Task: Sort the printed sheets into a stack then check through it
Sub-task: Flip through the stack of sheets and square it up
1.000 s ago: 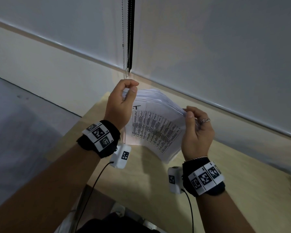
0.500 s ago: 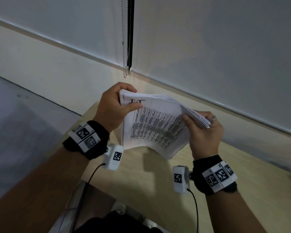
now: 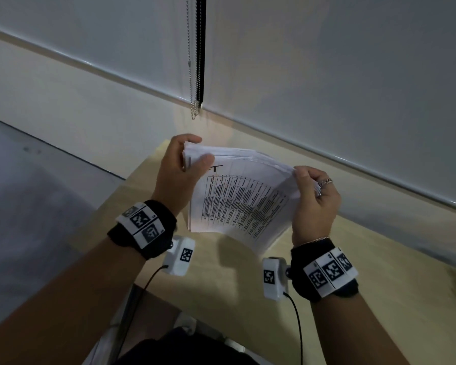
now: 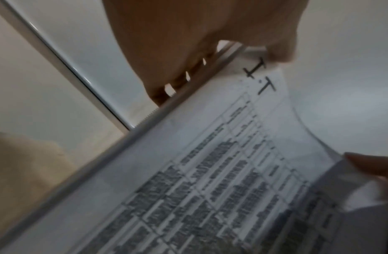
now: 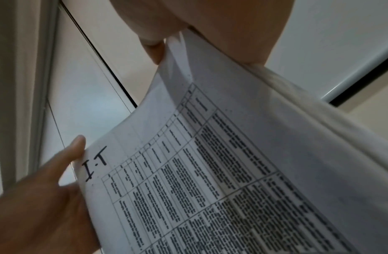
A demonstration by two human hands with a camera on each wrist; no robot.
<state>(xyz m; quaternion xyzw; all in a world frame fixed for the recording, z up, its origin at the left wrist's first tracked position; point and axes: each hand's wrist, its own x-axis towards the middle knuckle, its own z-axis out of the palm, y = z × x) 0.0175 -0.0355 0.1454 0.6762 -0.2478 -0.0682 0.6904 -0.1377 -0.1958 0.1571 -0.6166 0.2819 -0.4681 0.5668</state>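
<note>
While the stack of printed sheets (image 3: 237, 204) is held in the air above the pale wooden bench (image 3: 353, 272), the left hand (image 3: 177, 177) clamps its upper left corner — thumb on the front, fingers (image 4: 177, 80) curled behind. The right hand (image 3: 315, 204) pinches the fanned right edge — thumb in front. A handwritten "I.T" tops the printed table. Behind hangs a bead chain (image 3: 192, 75).
</note>
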